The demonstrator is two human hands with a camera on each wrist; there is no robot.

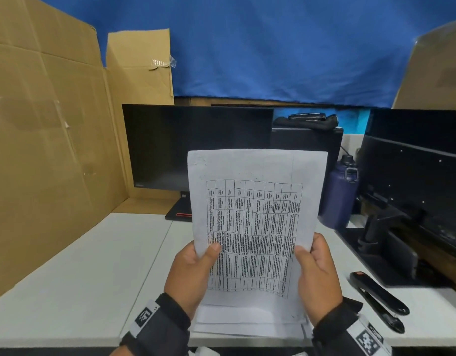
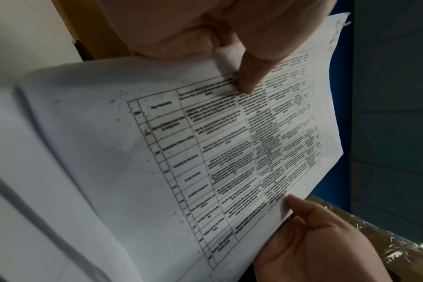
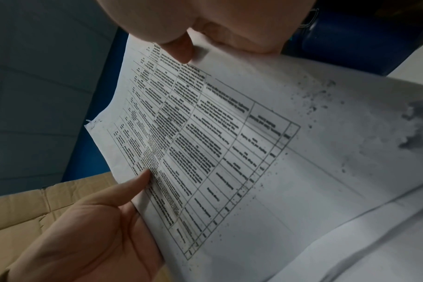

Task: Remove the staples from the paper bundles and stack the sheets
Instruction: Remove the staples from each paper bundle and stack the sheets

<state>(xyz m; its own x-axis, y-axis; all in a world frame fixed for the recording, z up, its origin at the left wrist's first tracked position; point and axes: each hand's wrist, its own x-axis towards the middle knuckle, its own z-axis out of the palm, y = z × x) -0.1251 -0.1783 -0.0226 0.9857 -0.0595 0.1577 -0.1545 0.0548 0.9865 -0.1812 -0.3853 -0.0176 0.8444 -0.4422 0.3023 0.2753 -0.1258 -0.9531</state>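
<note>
I hold a paper bundle (image 1: 255, 219) upright in front of me; its top sheet carries a printed table. My left hand (image 1: 209, 253) pinches its lower left edge, thumb on the front. My right hand (image 1: 305, 255) pinches the lower right edge the same way. In the left wrist view my left hand (image 2: 250, 84) presses its thumb on the bundle (image 2: 205, 152), and my right hand (image 2: 302, 219) holds the far edge. The right wrist view shows the bundle (image 3: 229, 152) with a ragged far corner (image 3: 92, 124). A stack of loose sheets (image 1: 247, 322) lies on the desk below. No staple is visible.
A long black stapler-like tool (image 1: 378, 296) lies on the white desk (image 1: 80, 278) to the right. Behind stand a dark monitor (image 1: 196, 150), a blue bottle (image 1: 341, 196) and a second monitor (image 1: 414, 176) at right. Cardboard (image 1: 49, 137) walls off the left side.
</note>
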